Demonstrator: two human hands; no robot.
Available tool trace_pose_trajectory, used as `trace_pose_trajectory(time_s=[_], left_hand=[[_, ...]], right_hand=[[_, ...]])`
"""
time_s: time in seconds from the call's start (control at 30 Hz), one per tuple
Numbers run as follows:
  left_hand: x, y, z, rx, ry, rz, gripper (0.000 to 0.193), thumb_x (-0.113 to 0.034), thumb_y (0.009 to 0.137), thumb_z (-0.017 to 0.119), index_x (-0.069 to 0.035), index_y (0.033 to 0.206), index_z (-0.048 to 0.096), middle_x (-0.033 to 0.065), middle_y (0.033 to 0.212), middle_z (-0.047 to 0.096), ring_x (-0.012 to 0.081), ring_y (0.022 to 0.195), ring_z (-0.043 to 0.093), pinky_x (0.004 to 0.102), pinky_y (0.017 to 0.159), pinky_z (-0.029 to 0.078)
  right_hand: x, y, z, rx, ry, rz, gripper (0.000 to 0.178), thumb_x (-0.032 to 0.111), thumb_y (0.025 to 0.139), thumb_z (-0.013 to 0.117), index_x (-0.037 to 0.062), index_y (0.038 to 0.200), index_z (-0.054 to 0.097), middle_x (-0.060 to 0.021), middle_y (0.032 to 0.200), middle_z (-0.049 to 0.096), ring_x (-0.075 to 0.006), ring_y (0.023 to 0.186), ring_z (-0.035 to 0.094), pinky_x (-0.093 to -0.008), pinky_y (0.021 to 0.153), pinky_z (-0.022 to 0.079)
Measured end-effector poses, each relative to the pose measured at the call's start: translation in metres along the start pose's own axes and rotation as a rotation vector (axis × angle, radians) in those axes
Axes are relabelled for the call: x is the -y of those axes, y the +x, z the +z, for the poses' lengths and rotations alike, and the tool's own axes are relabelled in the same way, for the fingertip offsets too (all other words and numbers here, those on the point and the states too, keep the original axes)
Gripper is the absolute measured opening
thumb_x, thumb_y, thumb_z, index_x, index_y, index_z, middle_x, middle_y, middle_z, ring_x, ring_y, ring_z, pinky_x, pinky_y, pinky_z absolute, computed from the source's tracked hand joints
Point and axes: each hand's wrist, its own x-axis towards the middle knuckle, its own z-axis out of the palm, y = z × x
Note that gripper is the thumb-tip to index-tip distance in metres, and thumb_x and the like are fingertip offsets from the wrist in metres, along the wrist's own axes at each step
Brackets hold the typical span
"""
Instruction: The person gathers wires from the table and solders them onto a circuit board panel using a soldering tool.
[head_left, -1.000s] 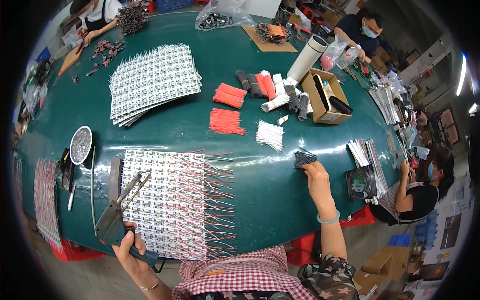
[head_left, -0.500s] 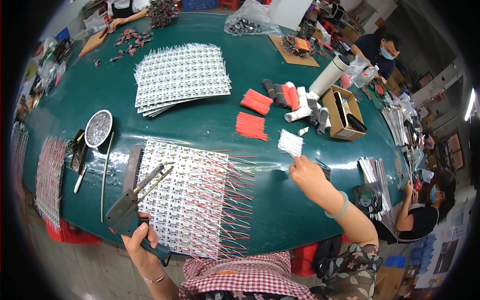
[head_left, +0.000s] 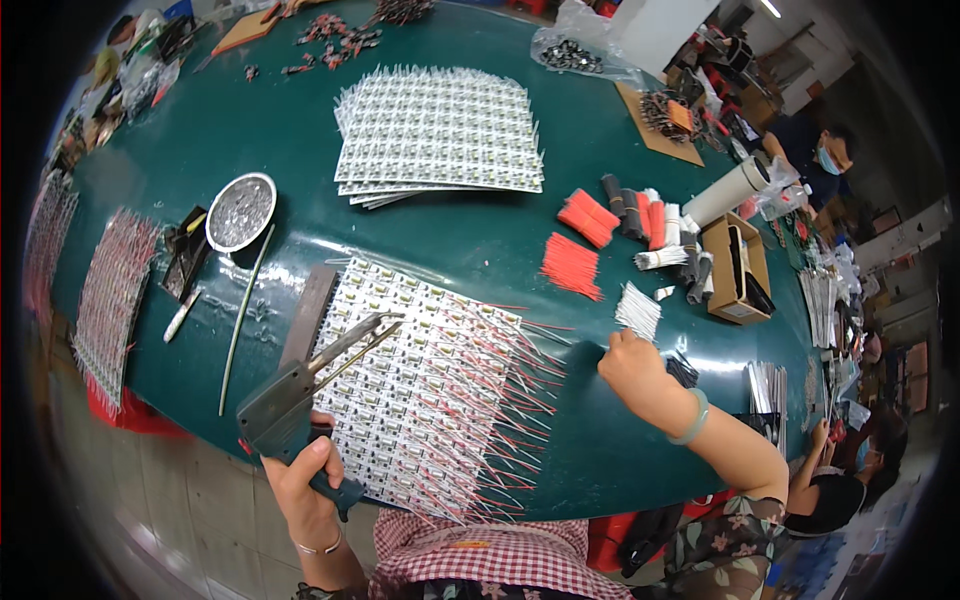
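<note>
My left hand [head_left: 308,490] is wrapped round the handle of a grey-green soldering gun [head_left: 277,408]. Its metal tip and thin feed tube lie over a white panel of small circuit boards [head_left: 390,385]. Red and white wires [head_left: 515,400] stick out from that panel's right side. To the right, my right hand [head_left: 642,372] has its fingers pinched at the near end of a loose pile of white wires [head_left: 638,308]. Whatever is between those fingertips is hidden. Dark wires [head_left: 682,370] lie beside this hand.
A dark bar [head_left: 308,318] runs along the panel's left edge. Further left are a solder wire stick [head_left: 243,325] and a bowl of silvery bits [head_left: 241,213]. Stacked panels [head_left: 440,135] lie behind; red wire bundles [head_left: 571,267] and a cardboard box [head_left: 738,270] stand right.
The view has swung, so the table's things sit further right in the picture. My right hand remains by the white wires, its fingers pinched. The left still grips the soldering gun.
</note>
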Motion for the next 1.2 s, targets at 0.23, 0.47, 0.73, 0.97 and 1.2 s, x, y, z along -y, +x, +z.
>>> trace_pose_trajectory(time_s=[0.23, 0.47, 0.73, 0.97, 1.2], left_hand=[[-0.006, 0.012, 0.024, 0.000, 0.063, -0.016, 0.049, 0.005, 0.076, 0.064, 0.007, 0.123, 0.050, 0.0179, 0.099, 0.062, 0.0145, 0.049, 0.052, 0.0251, 0.040, 0.040], [-0.006, 0.016, 0.045, 0.001, 0.166, -0.079, 0.044, 0.008, 0.077, 0.068, 0.006, 0.119, 0.056, 0.0144, 0.099, 0.065, 0.0127, 0.055, 0.056, 0.0245, 0.047, 0.045], [0.010, 0.021, 0.050, -0.008, 0.390, -0.083, 0.032, 0.001, 0.078, 0.077, 0.003, 0.107, 0.065, 0.0079, 0.089, 0.068, 0.0100, 0.062, 0.059, 0.0250, 0.054, 0.047], [0.020, 0.025, 0.046, 0.133, 0.678, 0.134, 0.024, -0.004, 0.076, 0.077, 0.004, 0.096, 0.068, 0.0091, 0.083, 0.068, 0.0138, 0.067, 0.064, 0.0277, 0.059, 0.049], [0.027, 0.034, 0.052, 0.168, 0.706, 0.216, 0.022, -0.003, 0.076, 0.074, 0.004, 0.096, 0.068, 0.0102, 0.078, 0.066, 0.0134, 0.062, 0.062, 0.0279, 0.057, 0.049]], right_hand=[[0.018, 0.059, -0.053, -0.791, 0.637, -0.015, 0.026, -0.003, 0.069, 0.063, 0.0013, 0.094, 0.067, -0.0100, 0.090, 0.059, -0.0260, 0.081, 0.058, -0.0349, 0.065, 0.050], [0.068, 0.124, -0.058, -0.994, 0.931, 0.014, 0.032, -0.009, 0.068, 0.062, 0.0011, 0.098, 0.066, -0.0104, 0.089, 0.058, -0.0276, 0.081, 0.057, -0.0366, 0.066, 0.049], [0.088, 0.144, -0.041, -0.973, 0.970, 0.001, 0.031, -0.007, 0.068, 0.061, -0.0028, 0.098, 0.064, -0.0118, 0.092, 0.059, -0.0280, 0.081, 0.057, -0.0363, 0.067, 0.050], [0.089, 0.143, -0.044, -0.954, 0.922, -0.020, 0.034, -0.006, 0.066, 0.061, -0.0056, 0.101, 0.063, -0.0133, 0.093, 0.058, -0.0281, 0.083, 0.056, -0.0357, 0.068, 0.050], [0.088, 0.143, -0.043, -0.940, 0.928, -0.024, 0.036, -0.008, 0.066, 0.061, -0.0060, 0.102, 0.062, -0.0142, 0.093, 0.057, -0.0291, 0.083, 0.055, -0.0359, 0.068, 0.049]])
